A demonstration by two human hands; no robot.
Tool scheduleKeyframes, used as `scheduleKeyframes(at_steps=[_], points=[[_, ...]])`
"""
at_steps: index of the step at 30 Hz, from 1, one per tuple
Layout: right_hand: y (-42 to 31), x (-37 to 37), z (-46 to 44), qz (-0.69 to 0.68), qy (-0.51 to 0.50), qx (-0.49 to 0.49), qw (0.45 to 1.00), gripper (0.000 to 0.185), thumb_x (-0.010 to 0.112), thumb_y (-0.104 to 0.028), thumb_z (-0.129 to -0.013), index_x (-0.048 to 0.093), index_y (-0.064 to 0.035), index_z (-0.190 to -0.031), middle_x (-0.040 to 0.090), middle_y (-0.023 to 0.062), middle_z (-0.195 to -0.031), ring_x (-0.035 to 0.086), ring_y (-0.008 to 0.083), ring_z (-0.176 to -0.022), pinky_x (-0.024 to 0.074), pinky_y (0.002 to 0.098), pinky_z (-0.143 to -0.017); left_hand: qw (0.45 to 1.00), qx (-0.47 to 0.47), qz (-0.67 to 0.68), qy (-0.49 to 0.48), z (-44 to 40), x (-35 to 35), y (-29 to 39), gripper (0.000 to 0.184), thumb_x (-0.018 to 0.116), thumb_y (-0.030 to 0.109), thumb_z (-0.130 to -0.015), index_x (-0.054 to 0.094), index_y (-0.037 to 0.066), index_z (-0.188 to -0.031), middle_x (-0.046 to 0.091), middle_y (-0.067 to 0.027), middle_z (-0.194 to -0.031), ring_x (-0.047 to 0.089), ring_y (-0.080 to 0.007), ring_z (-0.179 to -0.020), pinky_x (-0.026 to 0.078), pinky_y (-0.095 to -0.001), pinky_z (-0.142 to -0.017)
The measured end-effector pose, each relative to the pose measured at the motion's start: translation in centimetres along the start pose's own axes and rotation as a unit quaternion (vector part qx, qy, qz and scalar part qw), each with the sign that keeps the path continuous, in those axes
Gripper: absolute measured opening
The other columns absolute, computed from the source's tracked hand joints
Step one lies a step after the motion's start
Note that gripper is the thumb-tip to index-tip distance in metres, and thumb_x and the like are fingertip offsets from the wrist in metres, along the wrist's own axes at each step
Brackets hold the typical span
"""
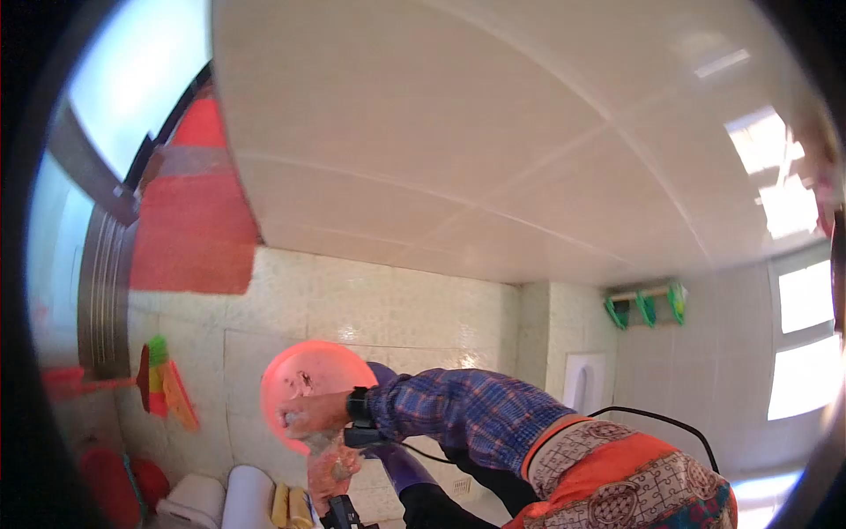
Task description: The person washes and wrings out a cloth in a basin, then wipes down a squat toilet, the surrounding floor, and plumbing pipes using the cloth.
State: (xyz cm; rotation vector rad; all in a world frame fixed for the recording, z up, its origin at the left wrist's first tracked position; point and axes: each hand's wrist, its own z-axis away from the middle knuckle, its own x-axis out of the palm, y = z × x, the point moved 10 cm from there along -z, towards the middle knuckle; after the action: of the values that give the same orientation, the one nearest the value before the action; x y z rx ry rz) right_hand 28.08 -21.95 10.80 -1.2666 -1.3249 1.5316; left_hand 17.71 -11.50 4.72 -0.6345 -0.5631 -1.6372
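Note:
A round pink basin [286, 370] stands on the tiled floor with small dark bits inside it. My right hand [310, 416], with a black band at the wrist and a blue plaid sleeve, reaches over the basin's near side; its fingers are blurred. Just below it, my left hand [335, 465] is at the basin's edge, its fingers curled in. Another black device is strapped on the left wrist. Whatever lies between the two hands is too blurred to make out. A purple boot [404, 465] shows beside the hands.
Red matting [198, 234] lies by the door frame at upper left. A brush [157, 353] and colourful cleaning tools rest on the floor at left. White containers [248, 498] stand at bottom left. Green-and-white slippers [646, 306] hang on the wall, near a squat toilet [583, 383].

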Motion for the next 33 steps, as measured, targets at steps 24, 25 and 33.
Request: scheduleKeyframes(at_steps=[24,25,33], points=[[-1.8,-3.0,9.6,-0.526,0.235,0.219,0.787,0.052,0.064,-0.034,-0.09,0.045,-0.0034,-0.127,0.056,0.006,-0.11,0.055,0.0173,-0.1,0.0492,0.0329,-0.083,0.988,0.071,0.116,-0.074,3.9,9.8,3.3,0.028,0.049,0.029,-0.099,0.05,0.009,-0.118,0.053,-0.0031,-0.103,0.042,-0.0107,-0.068,0.032,-0.0253,-0.052],[-2.4,-3.1,9.8,-0.555,0.227,0.217,0.77,0.05,0.062,-0.035,-0.092,0.046,-0.0035,-0.128,0.054,0.0048,-0.113,0.054,0.0158,-0.101,0.0489,0.0315,-0.083,0.962,0.015,0.236,-0.134,4.3,12.4,2.3,0.034,0.049,0.028,-0.1,0.042,0.007,-0.127,0.054,-0.0059,-0.103,0.046,-0.015,-0.077,0.032,-0.0318,-0.069],[-12.5,-6.5,9.2,-0.092,0.256,-0.137,0.952,0.028,0.063,-0.016,-0.083,0.055,-0.0019,-0.106,0.055,0.0105,-0.102,0.058,0.025,-0.093,0.0477,0.0348,-0.082,0.848,0.001,0.508,-0.152,8.2,18.7,0.1,0.041,0.055,0.017,-0.095,0.041,0.001,-0.13,0.049,-0.0034,-0.103,0.041,-0.0116,-0.07,0.037,-0.0279,-0.056]])
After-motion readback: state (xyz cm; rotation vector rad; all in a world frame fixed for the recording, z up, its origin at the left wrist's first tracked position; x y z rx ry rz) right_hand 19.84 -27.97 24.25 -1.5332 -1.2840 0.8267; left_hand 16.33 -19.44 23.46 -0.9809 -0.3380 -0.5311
